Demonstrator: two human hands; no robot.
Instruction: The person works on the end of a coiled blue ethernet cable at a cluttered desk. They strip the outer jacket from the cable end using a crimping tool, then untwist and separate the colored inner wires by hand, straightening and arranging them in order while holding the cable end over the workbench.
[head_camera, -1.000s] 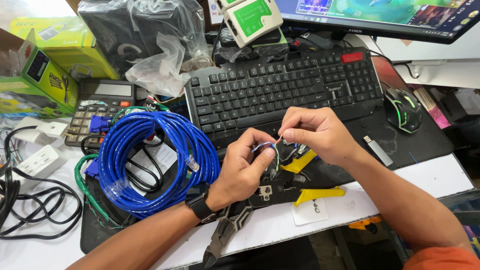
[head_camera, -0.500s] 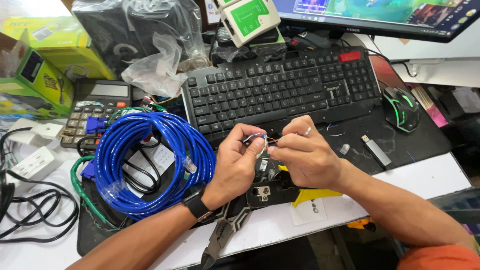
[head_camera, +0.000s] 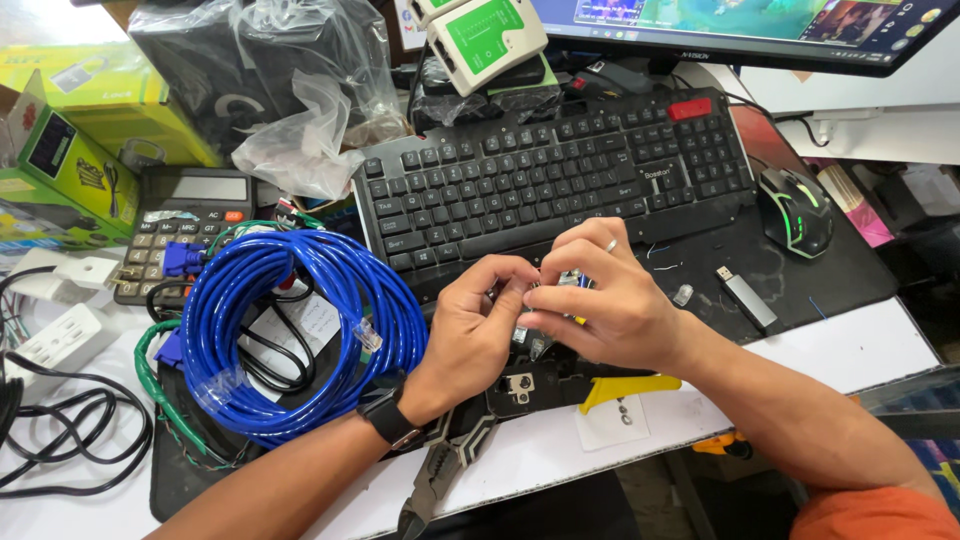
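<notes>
Two hands meet at centre, just below the keyboard (head_camera: 560, 180). Left hand (head_camera: 478, 330) and right hand (head_camera: 600, 300) both pinch shut on a small cable end (head_camera: 571, 282), fingertips touching; ring on a right finger. Whether a plug sits on that end can't be told, mostly hidden. Crimper (head_camera: 560, 385) w/ yellow handle lies right under the hands, approx 6 o'clock. Blue cable coil (head_camera: 300, 340) at 9 o'clock, near left wrist. Mouse (head_camera: 795, 210) at 2 o'clock, USB stick (head_camera: 745, 298) at 3. Tester (head_camera: 485, 40) at 12, calculator (head_camera: 180, 235) far at 10.
</notes>
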